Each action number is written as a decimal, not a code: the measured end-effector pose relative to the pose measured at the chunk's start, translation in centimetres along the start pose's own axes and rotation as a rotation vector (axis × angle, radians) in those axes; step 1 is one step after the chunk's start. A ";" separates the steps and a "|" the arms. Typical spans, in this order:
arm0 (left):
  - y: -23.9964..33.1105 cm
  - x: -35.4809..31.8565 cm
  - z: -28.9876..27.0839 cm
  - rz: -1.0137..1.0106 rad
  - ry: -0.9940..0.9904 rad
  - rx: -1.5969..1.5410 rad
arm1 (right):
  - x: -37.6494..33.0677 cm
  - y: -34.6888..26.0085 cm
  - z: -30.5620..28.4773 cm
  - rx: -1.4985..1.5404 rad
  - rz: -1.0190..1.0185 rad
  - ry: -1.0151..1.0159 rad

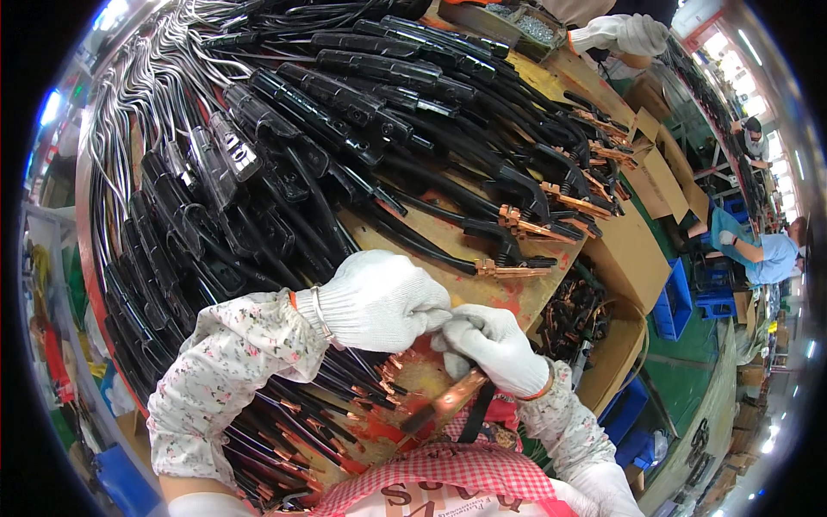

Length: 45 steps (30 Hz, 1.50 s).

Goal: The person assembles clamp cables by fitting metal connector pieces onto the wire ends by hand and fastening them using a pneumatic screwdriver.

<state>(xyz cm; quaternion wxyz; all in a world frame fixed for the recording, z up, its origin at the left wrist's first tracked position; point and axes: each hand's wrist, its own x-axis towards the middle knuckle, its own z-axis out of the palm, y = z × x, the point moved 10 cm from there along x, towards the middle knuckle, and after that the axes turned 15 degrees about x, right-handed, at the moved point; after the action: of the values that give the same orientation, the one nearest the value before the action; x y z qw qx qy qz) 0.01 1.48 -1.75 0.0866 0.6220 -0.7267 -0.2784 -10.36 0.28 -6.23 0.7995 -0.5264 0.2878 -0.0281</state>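
Both my hands wear white knit gloves and meet over the near edge of a worn wooden bench (pixel 482 250). My left hand (pixel 379 300) is closed, fingertips pinched against those of my right hand (pixel 495 345); what sits between the fingertips is too small to tell. My right hand grips a copper-jawed clamp (pixel 448 401) with a black handle, which points down toward my lap. Under my hands lie several black cables with copper ends (pixel 345 405).
A big pile of black-handled clamps and cables (pixel 345 112) covers the bench. Finished copper-jawed clamps (pixel 525 228) lie at the right edge. A cardboard box of parts (pixel 577 319) stands right. Another person's gloved hand (pixel 620 34) is at the top; a seated person (pixel 767 254) far right.
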 end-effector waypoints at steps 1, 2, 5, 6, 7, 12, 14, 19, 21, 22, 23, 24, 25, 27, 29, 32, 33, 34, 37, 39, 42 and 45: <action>0.1 0.0 -0.3 0.036 0.047 -0.004 | -0.1 0.8 -0.1 0.218 0.028 0.034; 0.5 0.0 -0.6 0.079 0.092 -0.007 | -0.4 1.6 -0.4 0.437 0.053 0.076; 0.5 -0.1 -0.7 0.072 0.131 -0.020 | -1.2 2.1 -1.2 0.491 0.075 0.163; 0.5 -0.3 -0.7 0.069 0.127 -0.022 | -1.6 2.0 -1.9 0.500 0.055 0.216; 0.3 -0.5 -0.7 0.048 0.109 -0.019 | -2.1 2.2 -3.3 0.490 0.032 0.170; 0.7 0.9 0.3 0.032 0.025 0.108 | -6.1 0.6 -9.1 0.480 -0.209 0.462; 0.4 0.4 -0.7 0.048 0.134 0.010 | -6.0 -0.2 -7.6 0.380 -0.107 0.478; 0.6 0.5 -0.5 0.039 0.056 -0.004 | -2.3 -0.3 -3.0 0.089 0.006 0.116; 0.9 0.6 -0.6 0.053 0.080 0.007 | -0.8 -0.4 -2.0 0.025 0.033 0.093; 1.1 0.6 -0.7 0.064 0.104 0.014 | -0.2 -0.4 -1.8 0.001 0.022 0.080; 0.9 0.5 -0.7 0.054 0.109 0.014 | -0.1 -0.5 -1.5 -0.002 0.023 0.070; 0.8 0.5 -0.8 0.057 0.127 0.006 | -0.1 -0.7 -1.4 0.065 0.022 0.075; 0.8 0.5 -0.9 0.059 0.145 -0.003 | -0.1 -0.7 -1.4 0.132 0.022 0.082; 0.9 0.4 -0.9 0.067 0.128 0.022 | -0.5 -0.4 -1.3 0.115 0.006 0.105; 1.1 0.1 -0.8 0.108 0.141 0.011 | -1.5 0.2 -1.9 0.185 0.009 0.219; 0.8 0.2 -0.7 0.066 0.093 0.015 | -3.7 -0.1 -5.3 0.360 -0.177 0.379; 0.9 0.2 -0.7 0.070 0.101 0.007 | -4.2 0.3 -6.3 0.422 -0.135 0.387; 0.8 0.1 -0.8 0.063 0.117 0.003 | -4.6 -0.3 -6.8 0.370 -0.221 0.426; 0.7 0.3 -0.8 0.070 0.153 -0.016 | -4.6 0.1 -6.9 0.056 -0.126 0.395; 0.4 0.3 -1.0 0.028 0.107 -0.030 | -4.3 -1.7 -5.2 -0.311 -0.322 0.340; 0.2 0.4 -0.6 0.026 0.106 -0.023 | -3.9 -3.3 -3.6 -0.656 -0.469 0.376; 0.6 0.4 -0.9 0.027 0.112 -0.014 | -3.9 -4.9 -2.2 -0.989 -0.696 0.399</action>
<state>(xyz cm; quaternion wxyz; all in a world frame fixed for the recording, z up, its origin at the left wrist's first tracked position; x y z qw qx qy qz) -0.22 0.85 -0.81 0.1354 0.6261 -0.7271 -0.2471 -13.43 -2.39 -1.01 0.3370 -0.8807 0.2223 -0.2477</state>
